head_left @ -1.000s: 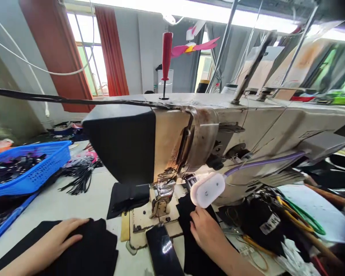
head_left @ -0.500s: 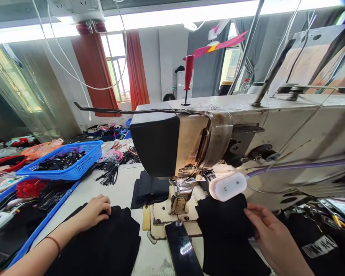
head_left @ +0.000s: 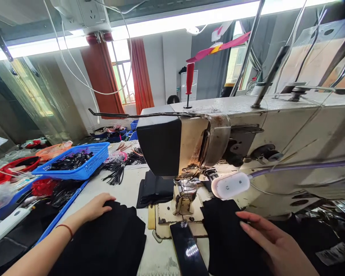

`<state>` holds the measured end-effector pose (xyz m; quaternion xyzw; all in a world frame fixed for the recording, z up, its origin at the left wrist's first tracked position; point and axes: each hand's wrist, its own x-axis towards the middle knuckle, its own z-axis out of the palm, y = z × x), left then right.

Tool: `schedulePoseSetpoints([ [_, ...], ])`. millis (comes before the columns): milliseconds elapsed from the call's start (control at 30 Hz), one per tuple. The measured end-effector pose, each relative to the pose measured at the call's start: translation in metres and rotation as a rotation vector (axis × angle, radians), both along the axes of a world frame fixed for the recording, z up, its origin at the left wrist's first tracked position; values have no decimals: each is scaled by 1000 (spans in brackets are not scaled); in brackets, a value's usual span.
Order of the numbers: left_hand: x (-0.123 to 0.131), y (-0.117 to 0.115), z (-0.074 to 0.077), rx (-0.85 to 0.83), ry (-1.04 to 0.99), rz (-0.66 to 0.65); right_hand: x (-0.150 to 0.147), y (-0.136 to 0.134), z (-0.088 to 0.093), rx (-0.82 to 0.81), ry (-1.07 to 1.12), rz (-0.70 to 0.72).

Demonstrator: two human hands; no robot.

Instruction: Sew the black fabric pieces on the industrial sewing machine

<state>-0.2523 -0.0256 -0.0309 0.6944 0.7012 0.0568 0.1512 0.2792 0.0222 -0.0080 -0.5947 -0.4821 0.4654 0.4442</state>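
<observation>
My left hand [head_left: 96, 206] rests palm down on the far edge of a stack of black fabric pieces [head_left: 109, 241] at the front left, fingers curled lightly over it. My right hand [head_left: 271, 245] lies flat with fingers stretched out on another pile of black fabric [head_left: 227, 234] to the right of the needle. Between the two piles stands the sewing machine's presser foot [head_left: 185, 195] on its metal plate. A black phone [head_left: 188, 249] lies just in front of the plate.
The big beige sewing machine [head_left: 247, 134] fills the right half, with a white lamp [head_left: 230, 185] on a purple stalk. A folded black piece [head_left: 155, 189] lies behind the needle. A blue basket [head_left: 74, 161] of black parts and bundles of black cords [head_left: 116, 170] sit at the left.
The view has swung left and up. My right hand has drawn back from under the lamp and now lies flat on the right fabric pile. My left hand stays on the left stack.
</observation>
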Motion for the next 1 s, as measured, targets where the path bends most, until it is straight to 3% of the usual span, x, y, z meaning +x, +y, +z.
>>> schedulePoseSetpoints([
  [133, 4, 1, 15, 160, -81, -22, 7, 0, -18, -48, 41, 76],
  [267, 22, -13, 49, 389, -161, 59, 8, -8, -31, -19, 0, 217],
  [367, 70, -20, 77, 508, -178, 53, -20, -20, -21, -105, 56, 506],
  [500, 166, -20, 104, 433, -215, -96, -81, -35, 8, -174, 277, 808],
  [600, 218, -21, 106, 209, -530, -63, -120, -35, 21, -174, 527, 781],
  [700, 234, -22, 96, 233, -635, 58, -135, -31, 19, -147, 559, 699],
  [767, 232, -23, 90, 327, -622, 103, -133, -29, 13, 34, 397, 670],
  [900, 225, -25, 89, 370, -678, 51, -118, -24, 2, 767, -12, 581],
  [933, 224, -26, 90, 357, -684, 47, -115, -23, 0, 879, -13, 598],
  [1000, 224, -27, 89, 330, -695, 81, -112, -21, -1, 945, 70, 640],
])
